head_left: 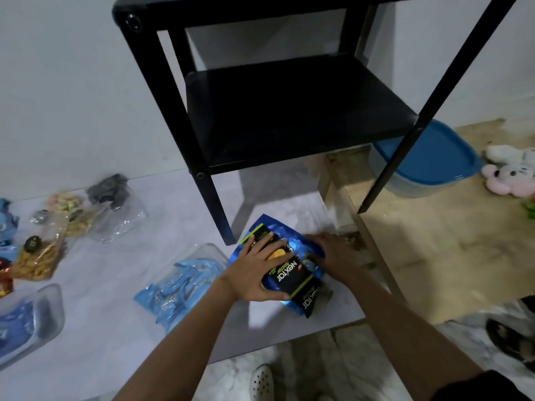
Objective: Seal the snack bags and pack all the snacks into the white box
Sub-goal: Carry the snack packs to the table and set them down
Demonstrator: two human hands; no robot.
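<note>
Far left on the pale tabletop [95, 328]: clear bags of golden snacks [37, 257], labels too small to read, and a clear container [31, 319] holding something blue. Further right, a clear pouch of light-blue packets [179, 285], lying flat. Then the left hand [254, 273], palm down, fingers spread, pressing flat on a black snack pack [292, 280] printed "nextar" in white, with more yellow-green lettering too blurred to read. Beneath and around the pack, a shiny blue bag [272, 227], near the tabletop's right front corner, long axis running from far-left to near-right, far end by a leg of the black shelf unit [289, 111]. Right hand [330, 250] curled over the blue bag's right edge, fingers bent, gripping it. Farther right, on the floor, a tub with a blue lid [428, 157] and a soft toy [512, 175].
</note>
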